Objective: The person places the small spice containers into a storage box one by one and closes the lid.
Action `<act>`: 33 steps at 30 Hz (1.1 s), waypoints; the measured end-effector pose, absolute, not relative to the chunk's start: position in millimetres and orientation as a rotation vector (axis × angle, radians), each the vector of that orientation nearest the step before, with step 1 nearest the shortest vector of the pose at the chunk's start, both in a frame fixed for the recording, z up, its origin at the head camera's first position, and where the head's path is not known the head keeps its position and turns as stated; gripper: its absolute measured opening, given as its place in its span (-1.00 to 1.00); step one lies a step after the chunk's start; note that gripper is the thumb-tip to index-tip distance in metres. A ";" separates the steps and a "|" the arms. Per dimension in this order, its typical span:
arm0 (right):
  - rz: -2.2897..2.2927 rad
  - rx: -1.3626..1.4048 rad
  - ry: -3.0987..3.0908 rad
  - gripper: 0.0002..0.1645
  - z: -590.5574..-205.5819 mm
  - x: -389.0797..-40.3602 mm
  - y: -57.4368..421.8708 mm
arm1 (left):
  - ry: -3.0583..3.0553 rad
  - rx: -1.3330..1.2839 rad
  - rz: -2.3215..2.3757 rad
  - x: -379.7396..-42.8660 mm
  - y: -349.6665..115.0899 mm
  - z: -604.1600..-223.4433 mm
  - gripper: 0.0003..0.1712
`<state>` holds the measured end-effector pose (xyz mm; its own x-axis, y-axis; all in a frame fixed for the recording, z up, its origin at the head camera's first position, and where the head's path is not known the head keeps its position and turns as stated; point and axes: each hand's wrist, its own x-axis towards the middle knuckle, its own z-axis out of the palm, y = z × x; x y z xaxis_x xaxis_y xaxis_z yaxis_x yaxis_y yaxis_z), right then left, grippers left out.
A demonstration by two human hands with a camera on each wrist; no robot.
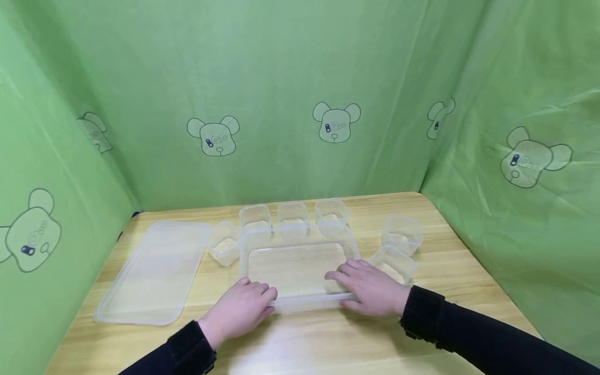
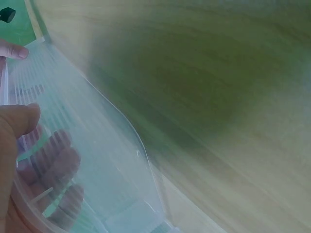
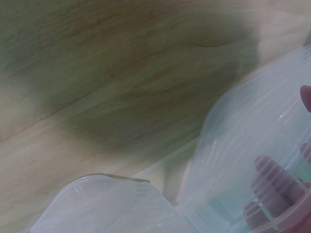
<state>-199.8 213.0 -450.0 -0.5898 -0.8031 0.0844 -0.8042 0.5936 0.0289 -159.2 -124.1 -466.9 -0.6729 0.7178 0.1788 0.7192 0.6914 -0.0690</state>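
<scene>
A large clear rectangular container (image 1: 245, 250) sits on the wooden table (image 1: 300, 338) in front of me. My left hand (image 1: 244, 304) grips its near left corner. In the left wrist view the thumb (image 2: 19, 121) lies on one side of the clear wall (image 2: 97, 145), and the fingers (image 2: 58, 162) show through it. My right hand (image 1: 367, 286) grips the near right corner. Its fingers (image 3: 272, 172) show through the container wall (image 3: 243, 141) in the right wrist view. The container holds nothing.
A flat clear lid (image 1: 152, 271) lies to the left. Three small clear cups (image 1: 292, 213) stand behind the container, one (image 1: 225, 242) at its left, two (image 1: 401, 234) at its right, the nearer (image 3: 97, 208) beside my right hand. Green cloth walls (image 1: 300, 78) enclose the table.
</scene>
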 end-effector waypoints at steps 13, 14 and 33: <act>0.053 1.409 -2.660 -0.47 -452.1 -202.3 213.8 | -2.693 -1.172 -0.018 -160.2 -124.8 -464.2 -0.77; 0.052 1.410 -2.665 -0.48 -452.2 -202.5 213.9 | -2.691 -1.172 -0.020 -160.2 -124.7 -464.3 -0.77; 0.159 1.420 -2.693 -0.53 -436.0 -194.7 216.6 | -2.696 -1.154 -0.018 -159.0 -124.1 -467.5 -0.73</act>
